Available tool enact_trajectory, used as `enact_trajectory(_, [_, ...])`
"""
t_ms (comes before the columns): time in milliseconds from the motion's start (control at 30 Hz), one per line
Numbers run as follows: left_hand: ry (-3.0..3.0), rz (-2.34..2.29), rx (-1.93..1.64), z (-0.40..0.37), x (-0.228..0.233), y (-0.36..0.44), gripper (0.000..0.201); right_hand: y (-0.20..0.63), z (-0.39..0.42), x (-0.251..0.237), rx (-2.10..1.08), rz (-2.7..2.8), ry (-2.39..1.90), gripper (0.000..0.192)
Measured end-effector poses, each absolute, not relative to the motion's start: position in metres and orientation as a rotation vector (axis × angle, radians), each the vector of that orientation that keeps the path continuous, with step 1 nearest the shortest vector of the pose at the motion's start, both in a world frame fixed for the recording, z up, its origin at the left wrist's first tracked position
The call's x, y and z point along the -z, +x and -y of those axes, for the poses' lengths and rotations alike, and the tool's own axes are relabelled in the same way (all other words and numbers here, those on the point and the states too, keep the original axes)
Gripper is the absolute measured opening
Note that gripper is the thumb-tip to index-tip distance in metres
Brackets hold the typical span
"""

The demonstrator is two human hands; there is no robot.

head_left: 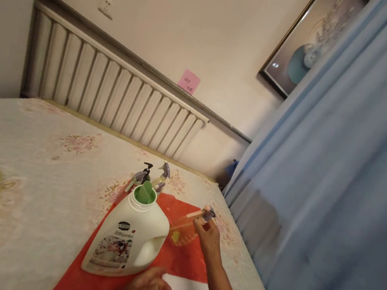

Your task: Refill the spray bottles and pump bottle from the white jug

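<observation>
Your right hand (207,237) holds a small spray bottle (183,231) of clear, glossy amber-tinted plastic, w/ a grey plastic nozzle. Just by your left hand (146,289) the big jug (129,238) is smooth white plastic w/ a slight sheen, a printed label and a matt green plastic spout; it sits on a matt red cloth (180,256). Under that, the bed cover (51,179) is soft matt fabric w/ a floral print, and the curtain (333,181) is thin blue cloth.

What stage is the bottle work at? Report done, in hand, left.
Done: the white detergent jug stands uncapped on the red cloth. In hand: the right hand holds a small clear bottle lying tilted beside it; the left hand rests near the jug's base. Left: two spray bottles behind stand untouched.
</observation>
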State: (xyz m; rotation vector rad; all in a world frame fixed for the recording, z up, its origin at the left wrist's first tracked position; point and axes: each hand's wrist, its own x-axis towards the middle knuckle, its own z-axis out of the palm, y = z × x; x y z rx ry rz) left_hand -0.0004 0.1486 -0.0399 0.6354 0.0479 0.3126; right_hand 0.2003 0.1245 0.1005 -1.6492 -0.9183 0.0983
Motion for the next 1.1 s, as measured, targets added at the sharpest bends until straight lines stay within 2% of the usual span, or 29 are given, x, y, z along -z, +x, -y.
enact_trajectory(67, [0.593,-0.107,-0.375,-0.149,0.041,0.001,0.069,0.195,-0.101,-0.106,-0.151,0.909,-1.657,0.03])
enact_trajectory(200, [0.569,-0.152,-0.415,-0.148,0.033,0.0,0.093,0.176,-0.056,-0.114,-0.257,0.892,-1.625,0.04])
enact_trajectory(333, [0.585,-0.012,-0.338,-0.141,0.01,-0.005,0.081,0.155,-0.029,-0.115,-0.536,0.945,-1.508,0.039])
enact_trajectory(467, [0.573,0.133,-0.203,-0.136,-0.002,-0.01,0.065,0.141,-0.026,-0.107,-0.595,0.968,-1.501,0.034])
enact_trajectory(567, [0.521,0.139,-0.237,-0.135,0.0,-0.012,0.052,0.133,-0.029,-0.105,-0.6,0.944,-1.493,0.034])
enact_trajectory(700, [0.508,0.127,-0.278,-0.137,-0.002,-0.014,0.057,0.126,-0.03,-0.111,-0.591,0.84,-1.434,0.041])
enact_trajectory(967, [0.547,0.121,-0.279,-0.139,-0.017,-0.017,0.059,0.124,-0.031,-0.107,-0.676,0.714,-1.258,0.028])
enact_trajectory(1100, [0.561,0.116,-0.287,-0.14,-0.015,-0.016,0.06,0.122,-0.033,-0.102,-0.673,0.663,-1.257,0.03])
